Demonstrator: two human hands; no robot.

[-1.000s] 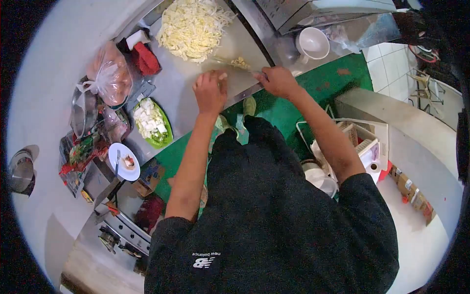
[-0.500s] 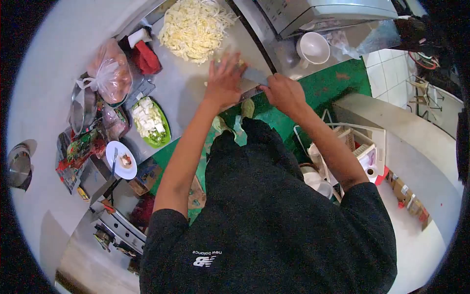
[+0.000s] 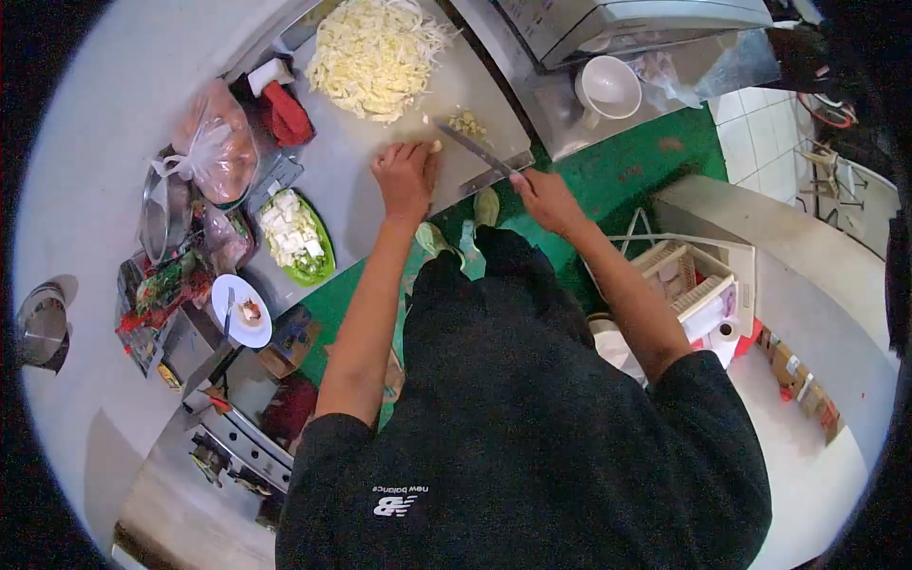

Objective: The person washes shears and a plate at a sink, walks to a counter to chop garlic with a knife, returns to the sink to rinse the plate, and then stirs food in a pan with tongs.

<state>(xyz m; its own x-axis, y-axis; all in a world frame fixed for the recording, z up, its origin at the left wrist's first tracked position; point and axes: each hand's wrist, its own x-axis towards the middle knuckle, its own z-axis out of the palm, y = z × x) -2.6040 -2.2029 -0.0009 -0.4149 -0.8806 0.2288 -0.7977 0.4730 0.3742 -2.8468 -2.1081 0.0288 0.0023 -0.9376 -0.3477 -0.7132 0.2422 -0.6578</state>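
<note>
My right hand [image 3: 551, 201] is closed round the handle of a knife [image 3: 475, 149], whose blade points up and left over the board. Chopped pale bits [image 3: 467, 124] lie just beyond the blade. With bent fingers, my left hand [image 3: 406, 176] rests on the board's near part, and a small pale piece [image 3: 435, 146] shows at its fingertips. Behind both hands a large heap of shredded pale vegetable [image 3: 375, 57] sits on the cutting board [image 3: 503, 104]. To the left, a green plate [image 3: 326, 256] bears white cubes and chopped greens.
A white cup [image 3: 610, 88] stands on the counter at the right, below a large appliance [image 3: 608, 24]. On the left are a bag of round items [image 3: 217, 142], a red cloth [image 3: 287, 116] and a white plate [image 3: 256, 331]. A crate [image 3: 698, 280] is at lower right.
My left hand has drawn back and curled its fingers. The knife has swung from under it to the left, now fully seen, and the chopped bits are uncovered.
</note>
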